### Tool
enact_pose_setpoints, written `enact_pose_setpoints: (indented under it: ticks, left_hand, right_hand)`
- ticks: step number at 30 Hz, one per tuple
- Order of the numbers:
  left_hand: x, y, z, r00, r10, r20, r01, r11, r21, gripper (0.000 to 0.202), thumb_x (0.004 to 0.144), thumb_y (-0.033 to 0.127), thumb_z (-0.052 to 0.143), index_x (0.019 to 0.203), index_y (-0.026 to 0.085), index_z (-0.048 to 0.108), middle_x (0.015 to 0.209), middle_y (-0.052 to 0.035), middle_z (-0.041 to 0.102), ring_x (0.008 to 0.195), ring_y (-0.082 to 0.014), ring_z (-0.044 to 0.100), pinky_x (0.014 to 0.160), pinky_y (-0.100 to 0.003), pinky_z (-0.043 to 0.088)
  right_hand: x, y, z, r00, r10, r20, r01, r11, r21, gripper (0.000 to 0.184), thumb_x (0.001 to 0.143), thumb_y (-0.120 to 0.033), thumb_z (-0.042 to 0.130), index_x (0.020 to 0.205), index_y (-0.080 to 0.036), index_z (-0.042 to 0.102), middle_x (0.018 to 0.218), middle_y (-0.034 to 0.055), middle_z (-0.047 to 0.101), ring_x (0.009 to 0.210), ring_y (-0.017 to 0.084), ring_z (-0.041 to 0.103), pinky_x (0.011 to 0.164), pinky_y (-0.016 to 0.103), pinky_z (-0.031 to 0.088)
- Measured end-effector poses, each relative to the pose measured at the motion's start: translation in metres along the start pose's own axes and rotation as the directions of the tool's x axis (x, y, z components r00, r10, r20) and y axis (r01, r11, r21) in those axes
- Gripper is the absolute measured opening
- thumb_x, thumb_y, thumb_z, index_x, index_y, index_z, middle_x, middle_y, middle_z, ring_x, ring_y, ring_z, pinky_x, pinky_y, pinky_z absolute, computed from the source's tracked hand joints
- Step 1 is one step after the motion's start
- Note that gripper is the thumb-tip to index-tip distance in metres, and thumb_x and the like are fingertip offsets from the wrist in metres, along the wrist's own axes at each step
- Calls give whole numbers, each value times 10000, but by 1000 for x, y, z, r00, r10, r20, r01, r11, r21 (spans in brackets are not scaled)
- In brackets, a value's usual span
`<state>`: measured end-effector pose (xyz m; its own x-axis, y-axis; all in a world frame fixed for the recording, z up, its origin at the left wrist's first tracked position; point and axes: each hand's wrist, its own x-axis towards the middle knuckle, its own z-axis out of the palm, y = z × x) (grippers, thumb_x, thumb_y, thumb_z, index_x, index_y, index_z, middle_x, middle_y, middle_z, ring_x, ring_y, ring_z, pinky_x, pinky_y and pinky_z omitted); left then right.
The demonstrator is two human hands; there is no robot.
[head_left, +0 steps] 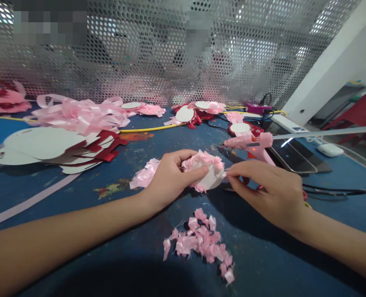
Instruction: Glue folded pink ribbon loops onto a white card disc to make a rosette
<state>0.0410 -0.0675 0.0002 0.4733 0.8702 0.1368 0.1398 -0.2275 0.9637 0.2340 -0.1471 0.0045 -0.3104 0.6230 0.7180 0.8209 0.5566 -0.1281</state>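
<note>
My left hand (170,177) is closed around a white round disc trimmed with pink ribbon pieces (209,171), held just above the blue table (263,255). My right hand (269,189) pinches the disc's right edge with thumb and forefinger. A pile of folded pink ribbon pieces (201,241) lies on the table just below both hands. A pink glue gun (251,143) stands right behind my right hand, its nozzle pointing left.
Loose pink ribbon (78,113), white card discs with red ribbon (53,148), finished pink and red rosettes (195,111), a yellow cable (146,129), a tablet (291,152), black cables (334,190) and a perforated metal screen (158,57) at the back.
</note>
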Motion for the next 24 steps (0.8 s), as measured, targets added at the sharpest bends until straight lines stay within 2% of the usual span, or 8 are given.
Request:
enact_pose_setpoints:
  ticks: [4,10,14,17,19,21,24]
  left_hand:
    - [-4,6,2,999,50,1,-50,995,86,153,702,284,723,796,165,709,731,10,678,642,-127,572,587,-201,437]
    - [-7,9,4,993,110,36,-114,986,120,86,707,239,707,767,178,712,690,24,669,606,-113,558,575,-195,431]
    - [-7,8,3,996,85,37,-88,993,82,90,707,245,713,767,178,708,681,30,655,603,-104,543,568,-186,421]
    - [-4,4,2,999,34,-3,-34,999,3,161,692,276,735,813,173,712,726,17,665,629,-115,553,581,-196,429]
    - [0,-1,0,999,-3,-50,0,998,-68,205,683,293,743,842,167,713,754,5,672,638,-124,560,590,-209,437]
    - [3,-5,0,996,-38,-85,26,990,-140,209,684,301,742,832,159,705,724,6,660,606,-119,546,566,-212,425]
    - [6,-8,0,993,-62,-97,40,976,-215,197,675,289,749,807,154,693,686,15,638,574,-109,524,540,-211,403]
  right_hand:
    - [2,0,1,998,-54,-17,54,998,15,136,826,-69,593,854,-202,607,789,31,688,734,149,638,706,290,530]
    - [5,-2,0,1000,-31,-6,31,999,-29,127,808,-68,596,794,-193,608,738,25,675,694,155,612,681,305,516]
    - [5,-2,-3,998,-55,-14,55,998,-21,129,784,-68,628,822,-191,614,771,37,680,723,163,617,700,311,514]
    - [5,-7,-9,1000,-21,-5,22,999,30,110,801,-128,629,885,-195,605,794,42,666,731,159,611,698,301,507]
    - [3,-13,-11,996,7,84,-16,995,102,67,825,-153,601,872,-199,590,738,21,634,684,142,586,650,273,487]
    - [-1,-20,-10,969,0,246,-47,981,186,41,845,-163,572,855,-199,588,711,7,609,667,134,567,626,256,465]
    - [-7,-29,-4,874,-21,485,-113,963,246,70,860,-191,553,898,-197,611,792,18,618,733,142,574,649,258,454]
